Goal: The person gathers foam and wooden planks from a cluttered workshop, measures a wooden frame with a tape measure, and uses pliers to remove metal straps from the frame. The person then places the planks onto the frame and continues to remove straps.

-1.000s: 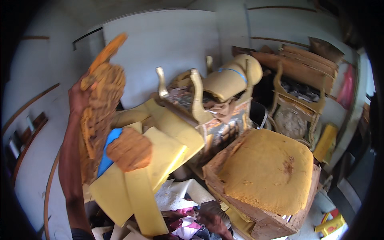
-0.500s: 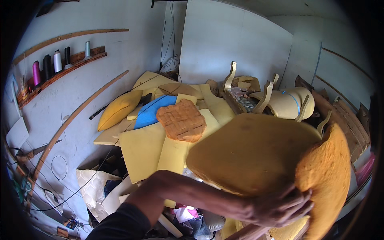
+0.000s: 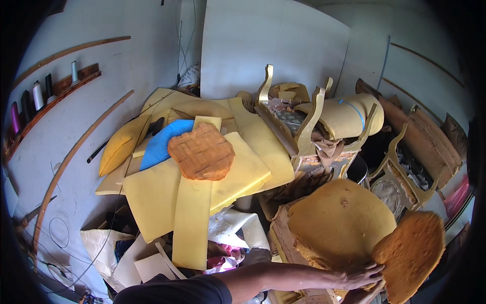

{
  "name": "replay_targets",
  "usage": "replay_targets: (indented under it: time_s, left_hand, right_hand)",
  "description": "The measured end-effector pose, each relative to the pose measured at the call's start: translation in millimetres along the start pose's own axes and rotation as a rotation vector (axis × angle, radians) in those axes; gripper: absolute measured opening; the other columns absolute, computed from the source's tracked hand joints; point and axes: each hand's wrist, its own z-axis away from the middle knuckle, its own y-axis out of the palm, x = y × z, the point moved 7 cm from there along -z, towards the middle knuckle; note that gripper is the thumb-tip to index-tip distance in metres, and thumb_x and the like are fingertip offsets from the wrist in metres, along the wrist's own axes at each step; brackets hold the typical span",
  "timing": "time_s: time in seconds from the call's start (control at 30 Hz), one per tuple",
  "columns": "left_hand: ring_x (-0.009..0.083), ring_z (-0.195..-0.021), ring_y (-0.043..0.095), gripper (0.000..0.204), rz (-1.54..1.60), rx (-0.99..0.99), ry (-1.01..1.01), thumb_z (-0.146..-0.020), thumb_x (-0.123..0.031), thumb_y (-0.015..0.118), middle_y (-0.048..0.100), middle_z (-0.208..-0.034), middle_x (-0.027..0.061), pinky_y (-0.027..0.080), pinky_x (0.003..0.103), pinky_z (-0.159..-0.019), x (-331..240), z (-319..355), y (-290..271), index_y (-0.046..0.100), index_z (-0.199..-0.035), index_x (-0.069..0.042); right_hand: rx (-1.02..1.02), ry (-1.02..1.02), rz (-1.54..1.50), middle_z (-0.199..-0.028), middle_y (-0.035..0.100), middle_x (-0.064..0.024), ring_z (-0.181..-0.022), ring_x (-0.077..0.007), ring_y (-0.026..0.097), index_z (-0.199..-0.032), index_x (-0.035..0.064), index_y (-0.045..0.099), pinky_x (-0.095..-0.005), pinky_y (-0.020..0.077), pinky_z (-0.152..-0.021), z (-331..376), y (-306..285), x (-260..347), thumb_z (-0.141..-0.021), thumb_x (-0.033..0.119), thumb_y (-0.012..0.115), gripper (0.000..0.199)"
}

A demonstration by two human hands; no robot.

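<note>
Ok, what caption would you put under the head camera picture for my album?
A hand reaches across to an orange foam pad beside a yellow seat cushion, with foam sheets piled behind.

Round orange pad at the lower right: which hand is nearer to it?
Left. The left hand lies at the left edge of the pad, fingers spread, touching it. The right hand does not clearly show.

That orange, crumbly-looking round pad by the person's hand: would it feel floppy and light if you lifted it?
Probably light: the orange foam pad looks porous, like the old foam slabs piled nearby. Likely bendy rather than stiff, since it is thin for its width. Its ragged, pitted edge suggests it may shed crumbs or tear under a hard grip. The hand rests at its edge.
</note>
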Motion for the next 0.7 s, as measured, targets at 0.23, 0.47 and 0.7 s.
replay_targets:
  time_s: [0.23, 0.47, 0.7]
  left_hand:
    - [0.0361, -0.152, 0.032, 0.088, 0.244, -0.256, -0.041, -0.078, -0.007, 0.081, 0.025, -0.167, 0.0187, 0.040, 0.050, -0.119, 57, 212, -25, 0.043, -0.156, -0.017]
    - [0.0262, -0.104, 0.059, 0.058, -0.556, 0.775, -0.440, -0.093, -0.062, 0.057, 0.062, -0.110, 0.0123, 0.038, 0.053, -0.103, 141, 559, -146, 0.060, -0.119, -0.011]
    - [0.0248, -0.064, 0.072, 0.054, -0.905, 0.684, -1.187, -0.100, -0.049, 0.051, 0.074, -0.069, 0.0078, 0.051, 0.042, -0.080, 117, 583, -390, 0.075, -0.066, -0.014]
  right_hand:
    - [-0.062, 0.852, -0.098, -0.137, 0.054, -0.0172, -0.104, -0.0295, 0.063, -0.131, 0.0019, 0.058, -0.0450, 0.0545, -0.086, 102, -57, -104, -0.099, 0.045, 0.060, 0.054]
    - [1.350, 0.878, 0.150, -0.084, 0.075, -0.0049, -0.076, -0.0222, 0.072, -0.105, 0.0006, 0.074, -0.0356, 0.0553, -0.069, 274, 57, -170, -0.097, 0.039, 0.070, 0.039]
    - [1.745, 0.862, -0.038, -0.121, 0.065, -0.0138, -0.105, -0.0251, 0.066, -0.146, 0.0133, 0.050, -0.0420, 0.0588, -0.085, 374, 300, -235, -0.102, 0.037, 0.064, 0.052]
